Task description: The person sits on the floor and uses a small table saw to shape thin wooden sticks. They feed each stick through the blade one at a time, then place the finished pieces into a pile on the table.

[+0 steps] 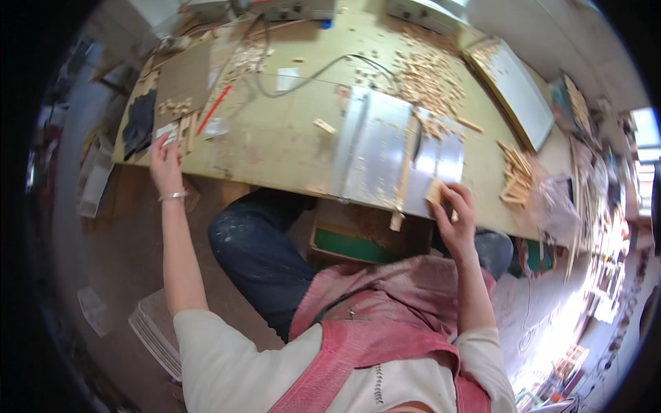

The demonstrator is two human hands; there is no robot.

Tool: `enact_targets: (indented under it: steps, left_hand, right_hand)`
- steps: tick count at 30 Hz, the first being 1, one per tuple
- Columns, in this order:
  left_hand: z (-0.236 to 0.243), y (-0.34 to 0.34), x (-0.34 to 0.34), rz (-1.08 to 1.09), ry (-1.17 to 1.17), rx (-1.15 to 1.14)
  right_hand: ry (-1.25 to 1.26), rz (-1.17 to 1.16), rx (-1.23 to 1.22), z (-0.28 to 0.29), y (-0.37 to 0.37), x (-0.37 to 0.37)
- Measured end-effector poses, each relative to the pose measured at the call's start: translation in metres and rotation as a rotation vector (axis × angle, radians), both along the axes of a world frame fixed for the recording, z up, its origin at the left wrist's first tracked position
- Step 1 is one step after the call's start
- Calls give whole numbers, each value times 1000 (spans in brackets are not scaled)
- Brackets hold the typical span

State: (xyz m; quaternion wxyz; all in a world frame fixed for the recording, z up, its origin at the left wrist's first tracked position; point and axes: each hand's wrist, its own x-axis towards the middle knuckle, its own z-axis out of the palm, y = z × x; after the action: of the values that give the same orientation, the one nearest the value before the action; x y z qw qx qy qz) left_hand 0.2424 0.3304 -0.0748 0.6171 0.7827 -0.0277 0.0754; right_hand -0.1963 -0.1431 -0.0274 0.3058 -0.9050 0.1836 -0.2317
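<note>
A: How should the left hand work, over by the brown board?

B: Lightly, I'd say. Its fingers are up against a white piece at the table's near edge, with a cluster of little blocks just beyond. A careful touch should leave those undisturbed.

A: Is it gripping that piece?

B: I can't tell; the fingers are partly hidden and a bit blurred.

A: And farther right, at the metal plate?

B: The wooden strip lying along it looks like a handy straight edge. My advice is to hold things square to it, and to mind the dark slot just right of the strip: fingertips well back.

A: So where is the wooden block?

B: Right of the strip, by the plate's near edge. The right hand has it pinched, fingers narrowed around it, thumb on the near side. It sticks out leftward from the fingertips.

A: Resting on the plate?

B: Can't tell from above whether it's touching or slightly raised.
</note>
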Motion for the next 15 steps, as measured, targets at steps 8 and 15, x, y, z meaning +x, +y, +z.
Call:
enact_targets:
  steps: [8,15]
  left_hand:
    - [94,-102,-141,-284,-138,2]
    - [113,-217,-257,-700,-87,53]
  right_hand:
    - [-38,84,-101,4,-1,-6]
    - [-81,151,-152,6,8,9]
